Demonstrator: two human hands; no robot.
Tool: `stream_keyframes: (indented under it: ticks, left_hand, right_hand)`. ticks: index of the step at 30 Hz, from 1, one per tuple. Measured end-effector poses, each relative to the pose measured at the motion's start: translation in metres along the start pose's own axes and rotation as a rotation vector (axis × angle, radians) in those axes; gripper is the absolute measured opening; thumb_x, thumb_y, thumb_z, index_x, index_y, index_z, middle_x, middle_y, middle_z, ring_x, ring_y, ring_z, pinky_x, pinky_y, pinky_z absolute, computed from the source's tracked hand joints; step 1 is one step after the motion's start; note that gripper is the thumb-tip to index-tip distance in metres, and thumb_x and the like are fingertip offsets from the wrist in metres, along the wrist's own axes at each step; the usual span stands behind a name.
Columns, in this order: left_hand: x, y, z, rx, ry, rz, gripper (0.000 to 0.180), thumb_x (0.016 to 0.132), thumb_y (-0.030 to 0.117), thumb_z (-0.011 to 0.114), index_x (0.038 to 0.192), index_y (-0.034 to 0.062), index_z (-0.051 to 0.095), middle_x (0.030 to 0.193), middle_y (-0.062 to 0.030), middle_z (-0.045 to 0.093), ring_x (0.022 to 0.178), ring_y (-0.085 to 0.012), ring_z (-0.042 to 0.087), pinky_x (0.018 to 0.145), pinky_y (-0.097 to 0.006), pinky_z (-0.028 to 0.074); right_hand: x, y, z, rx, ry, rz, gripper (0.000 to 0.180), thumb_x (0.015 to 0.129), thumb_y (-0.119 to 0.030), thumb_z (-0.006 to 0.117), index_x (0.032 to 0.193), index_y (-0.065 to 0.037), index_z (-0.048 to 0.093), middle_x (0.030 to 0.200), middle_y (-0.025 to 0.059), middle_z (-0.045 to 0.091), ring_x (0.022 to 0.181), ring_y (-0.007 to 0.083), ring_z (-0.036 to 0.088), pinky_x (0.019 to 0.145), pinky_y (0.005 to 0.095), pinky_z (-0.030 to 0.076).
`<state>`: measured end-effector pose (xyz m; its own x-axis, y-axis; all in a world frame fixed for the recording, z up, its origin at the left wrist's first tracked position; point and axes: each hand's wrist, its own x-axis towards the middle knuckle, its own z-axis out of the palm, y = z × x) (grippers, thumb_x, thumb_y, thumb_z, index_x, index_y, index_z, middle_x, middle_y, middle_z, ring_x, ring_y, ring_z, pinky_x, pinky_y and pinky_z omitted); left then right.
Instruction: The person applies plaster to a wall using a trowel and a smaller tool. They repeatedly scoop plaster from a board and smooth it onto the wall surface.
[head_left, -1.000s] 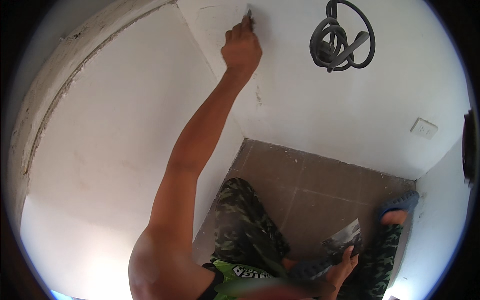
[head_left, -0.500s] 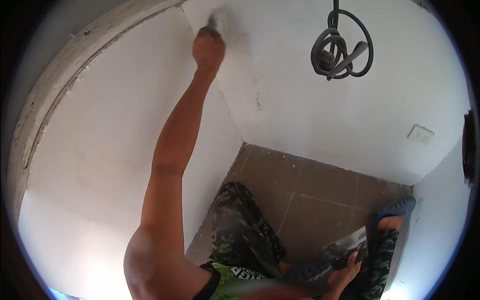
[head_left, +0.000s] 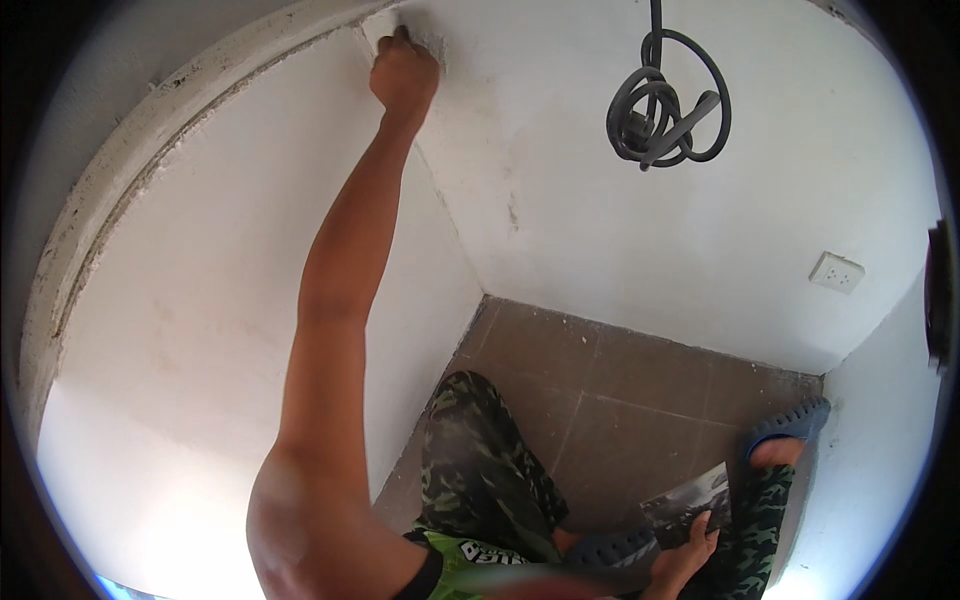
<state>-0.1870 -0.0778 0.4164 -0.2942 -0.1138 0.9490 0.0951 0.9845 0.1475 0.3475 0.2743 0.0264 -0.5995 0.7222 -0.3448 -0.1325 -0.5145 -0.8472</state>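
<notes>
High up at the corner of two white walls, my left hand is closed around a small putty knife. Only a dark bit of it shows; my fingers hide most of it. A rough grey patch marks the wall right beside that hand. Low on the right, my right hand grips a flat, shiny rectangular metal plate by its near edge, thumb on top. It is held above the floor between my legs.
A coiled grey cable with a plug hangs before the far wall. On that wall sits a white socket. Brown floor tiles lie below, with my camouflage trouser leg and blue clog over them. A rough-edged curved ledge runs along the left.
My left hand has shifted slightly up and left toward the corner, and the putty knife's blade shows less. The right hand keeps its hold on the plate. The view has shifted slightly.
</notes>
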Motion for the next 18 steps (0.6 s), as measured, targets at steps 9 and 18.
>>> stream_keyframes:
  ticks: [9, 18]
  left_hand:
    - [0.000, -0.015, 0.000, -0.114, 0.318, 0.560, 0.057, 0.078, -0.001, 0.066, 0.130, 0.0201, 0.070, 0.116, -0.0045, 0.067, 0.104, -0.0308, 0.061, 0.092, -0.041, 0.054]
    - [0.002, 0.008, 0.036, -0.164, 0.311, 0.607, 0.067, 0.076, -0.007, 0.061, 0.137, 0.0187, 0.064, 0.126, -0.0080, 0.064, 0.110, -0.0326, 0.058, 0.100, -0.042, 0.049]
  right_hand:
    - [0.005, 0.003, -0.003, 0.004, 0.016, -0.003, 0.044, 0.102, -0.020, 0.063, 0.140, 0.000, 0.053, 0.130, 0.0109, 0.061, 0.114, 0.0250, 0.061, 0.096, 0.0413, 0.051]
    - [0.009, 0.004, -0.005, -0.001, 0.069, 0.030, 0.045, 0.101, -0.018, 0.062, 0.142, 0.000, 0.052, 0.130, 0.0103, 0.061, 0.113, 0.0253, 0.061, 0.096, 0.0420, 0.051]
